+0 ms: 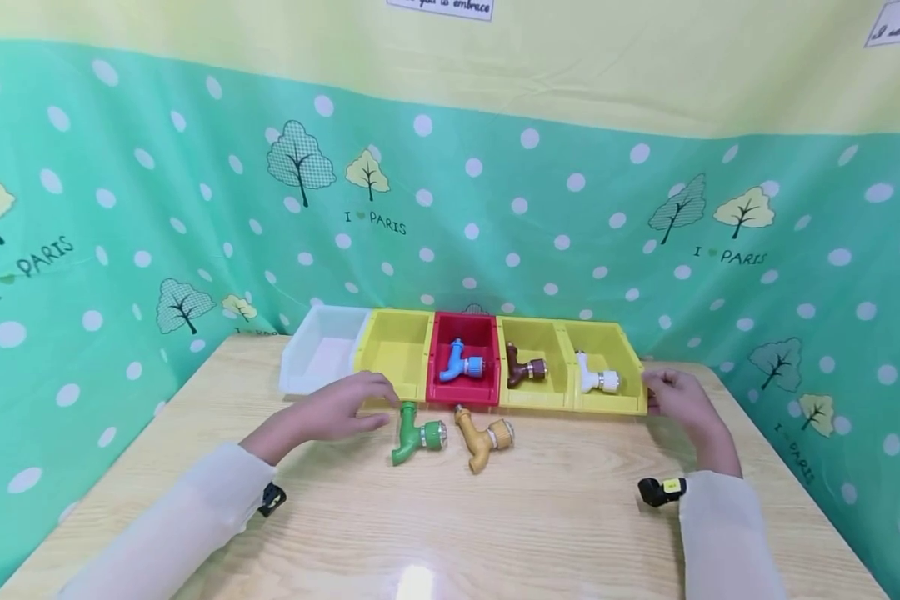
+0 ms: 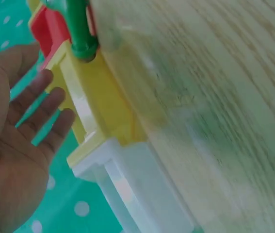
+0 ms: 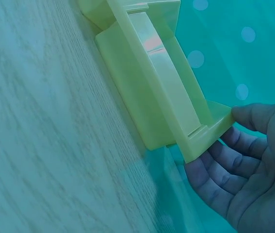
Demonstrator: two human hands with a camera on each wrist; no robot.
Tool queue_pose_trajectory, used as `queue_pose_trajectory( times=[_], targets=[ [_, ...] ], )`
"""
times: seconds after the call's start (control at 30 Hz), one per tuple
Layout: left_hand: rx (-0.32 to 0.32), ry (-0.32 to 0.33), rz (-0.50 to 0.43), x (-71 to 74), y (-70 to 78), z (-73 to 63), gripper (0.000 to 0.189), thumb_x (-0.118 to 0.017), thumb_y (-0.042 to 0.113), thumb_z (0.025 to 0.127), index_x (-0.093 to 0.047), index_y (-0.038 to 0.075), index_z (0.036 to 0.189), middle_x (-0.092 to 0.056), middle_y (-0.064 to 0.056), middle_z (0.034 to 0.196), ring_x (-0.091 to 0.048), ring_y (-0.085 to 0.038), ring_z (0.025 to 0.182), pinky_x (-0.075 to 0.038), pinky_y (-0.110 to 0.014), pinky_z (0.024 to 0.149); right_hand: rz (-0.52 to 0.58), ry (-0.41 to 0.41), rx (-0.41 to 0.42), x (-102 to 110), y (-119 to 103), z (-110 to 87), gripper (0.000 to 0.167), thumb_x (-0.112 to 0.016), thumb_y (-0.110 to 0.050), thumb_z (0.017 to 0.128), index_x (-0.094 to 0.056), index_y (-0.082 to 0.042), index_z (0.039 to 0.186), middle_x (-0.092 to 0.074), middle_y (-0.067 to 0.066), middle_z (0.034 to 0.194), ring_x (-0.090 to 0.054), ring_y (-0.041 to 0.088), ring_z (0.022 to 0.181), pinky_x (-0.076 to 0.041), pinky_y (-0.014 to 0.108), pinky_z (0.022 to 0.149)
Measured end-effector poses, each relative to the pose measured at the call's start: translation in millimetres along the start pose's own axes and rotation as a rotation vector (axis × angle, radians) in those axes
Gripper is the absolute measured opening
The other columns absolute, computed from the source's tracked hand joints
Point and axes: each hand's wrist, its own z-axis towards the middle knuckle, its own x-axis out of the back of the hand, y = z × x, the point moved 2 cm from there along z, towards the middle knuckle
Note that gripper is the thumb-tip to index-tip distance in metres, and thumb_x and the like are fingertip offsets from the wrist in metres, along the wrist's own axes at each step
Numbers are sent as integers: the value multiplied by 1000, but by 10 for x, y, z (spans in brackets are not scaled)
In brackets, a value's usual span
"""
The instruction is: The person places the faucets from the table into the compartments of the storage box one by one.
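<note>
A green faucet lies on the table in front of the bins, and beside it is a mustard-yellow faucet. My left hand hovers just left of the green one, fingers loosely spread and holding nothing. At the right end of the row, my right hand grips the side edge of the end yellow bin between thumb and fingers. That bin contains a white faucet. A dark brown faucet sits in the yellow bin beside it, and a blue faucet in the red bin.
Left of the red bin stand another yellow bin and a whitish bin, neither with a faucet visible inside. The row stands at the back of the wooden table, before a green dotted curtain.
</note>
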Motion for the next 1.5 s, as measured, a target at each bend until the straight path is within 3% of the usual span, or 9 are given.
queue_pose_trajectory(
  times=[0.17,0.3,0.43,0.73,0.93,1.2,1.5],
  targets=[
    [-104,-80,23,-54,129,83,17,-73,24,97,-75,22,115,-65,5,123,-58,-16,117,-51,-41,102,5,4,12,4,-1,5,60,-36,-39,112,-43,12,141,-48,29,137,-59,36,112,-58,44,93],
    [-144,-149,18,-97,215,150,17,-72,28,98,-76,29,114,-65,1,127,-57,-15,118,-51,-40,102,-5,-2,2,13,28,7,60,-36,-40,112,-42,12,143,-47,29,138,-59,36,113,-59,43,92],
    [-177,-189,71,-149,253,185,20,-72,33,97,-77,31,117,-65,1,127,-56,-15,117,-50,-38,101,-7,-2,11,-6,32,1,61,-37,-40,112,-42,12,143,-47,29,138,-59,36,113,-59,44,92],
    [-174,-276,206,-264,321,203,23,-63,46,101,-78,36,116,-63,5,128,-53,-16,120,-44,-42,107,-21,2,29,-37,-5,-10,55,-36,-38,112,-47,9,136,-50,27,133,-60,33,108,-59,41,90],
    [-170,-347,317,-311,353,237,16,-56,45,105,-67,40,114,-57,6,120,-50,-16,113,-45,-42,103,-22,0,31,-29,-9,-27,55,-36,-38,112,-47,10,136,-50,27,133,-60,32,107,-59,40,88],
    [-215,-337,404,-347,382,257,10,-52,42,106,-61,38,109,-49,4,106,-46,-15,101,-44,-35,93,-17,-6,34,-29,20,2,57,-36,-40,112,-47,9,137,-49,26,134,-60,32,109,-59,38,89],
    [-239,-320,399,-340,405,259,9,-53,42,105,-60,37,106,-47,5,101,-44,-15,97,-44,-37,89,-5,-6,40,-27,13,-4,59,-35,-41,112,-45,10,139,-49,27,135,-58,33,111,-57,42,91]
  ],
)
